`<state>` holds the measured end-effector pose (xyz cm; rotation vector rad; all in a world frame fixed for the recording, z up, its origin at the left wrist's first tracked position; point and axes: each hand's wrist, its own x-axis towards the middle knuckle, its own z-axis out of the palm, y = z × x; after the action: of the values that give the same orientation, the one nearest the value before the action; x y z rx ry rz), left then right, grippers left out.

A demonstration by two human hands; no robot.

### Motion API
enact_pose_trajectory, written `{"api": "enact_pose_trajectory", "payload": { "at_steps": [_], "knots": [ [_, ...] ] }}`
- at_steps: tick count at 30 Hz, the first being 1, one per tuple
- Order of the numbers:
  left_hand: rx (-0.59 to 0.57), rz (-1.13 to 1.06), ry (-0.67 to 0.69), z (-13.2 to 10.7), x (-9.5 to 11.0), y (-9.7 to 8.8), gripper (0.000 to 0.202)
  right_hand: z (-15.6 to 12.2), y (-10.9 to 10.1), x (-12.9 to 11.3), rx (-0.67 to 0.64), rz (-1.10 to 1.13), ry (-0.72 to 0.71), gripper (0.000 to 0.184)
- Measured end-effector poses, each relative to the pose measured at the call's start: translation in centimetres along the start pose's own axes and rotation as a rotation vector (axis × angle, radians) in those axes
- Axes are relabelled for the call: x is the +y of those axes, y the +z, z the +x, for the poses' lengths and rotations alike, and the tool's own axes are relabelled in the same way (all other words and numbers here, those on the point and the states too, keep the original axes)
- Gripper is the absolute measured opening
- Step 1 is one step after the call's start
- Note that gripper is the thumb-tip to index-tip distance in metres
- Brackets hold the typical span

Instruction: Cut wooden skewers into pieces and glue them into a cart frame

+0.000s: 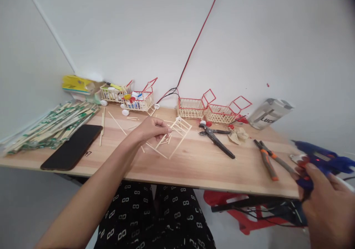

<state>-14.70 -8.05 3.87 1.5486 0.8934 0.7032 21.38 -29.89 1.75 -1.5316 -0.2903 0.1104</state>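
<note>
My left hand [154, 129] pinches a small open frame of thin wooden sticks [180, 142] over the middle of the table. Its fingertips are closed at the frame's upper left side. Loose sticks lie close by, some partly hidden behind my hand. At the right edge, my right hand [324, 193] is wrapped round a blue glue gun [318, 156], with a small red light showing on its body. Its nozzle points left, above the table's right end. The hand and gun are somewhat blurred.
Small stick carts with red handles [191, 108] line the wall. Cutters [217, 140] and orange-handled pliers [267, 160] lie to the right, near a white pouch [270, 113]. Wrapped sticks [50, 127] and a black phone [72, 147] are at left. A red-black cord [194, 44] runs down the wall.
</note>
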Motion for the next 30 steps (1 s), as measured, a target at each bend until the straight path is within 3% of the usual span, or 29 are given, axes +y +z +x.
{"api": "enact_pose_trajectory", "payload": {
  "at_steps": [4, 9, 15, 17, 22, 30],
  "knots": [
    [-0.006, 0.091, -0.004, -1.0, 2.4, -0.3, 0.02, -4.0, 3.5, -1.3, -0.196, 0.174, 0.244, 0.036],
    [-0.04, 0.165, 0.01, -1.7, 4.1, 0.2, 0.018, -9.4, 5.3, -1.3, -0.623, 0.186, 0.209, 0.03],
    [-0.046, 0.101, -0.034, -1.8, 4.3, 1.0, 0.023, -13.0, 5.7, -0.8, -1.017, -0.155, 0.067, 0.037],
    [-0.045, 0.097, -0.047, -1.9, 4.3, 1.3, 0.024, -13.9, 6.1, -1.0, -1.064, -0.23, 0.007, 0.04],
    [-0.045, 0.093, -0.068, -2.0, 4.5, 1.8, 0.024, -15.7, 7.0, -1.8, -1.0, -0.282, -0.017, 0.043],
    [-0.048, 0.042, -0.086, -2.1, 4.6, 1.9, 0.029, -15.6, 7.5, -1.3, -1.072, -0.35, -0.033, 0.044]
  ]
}}
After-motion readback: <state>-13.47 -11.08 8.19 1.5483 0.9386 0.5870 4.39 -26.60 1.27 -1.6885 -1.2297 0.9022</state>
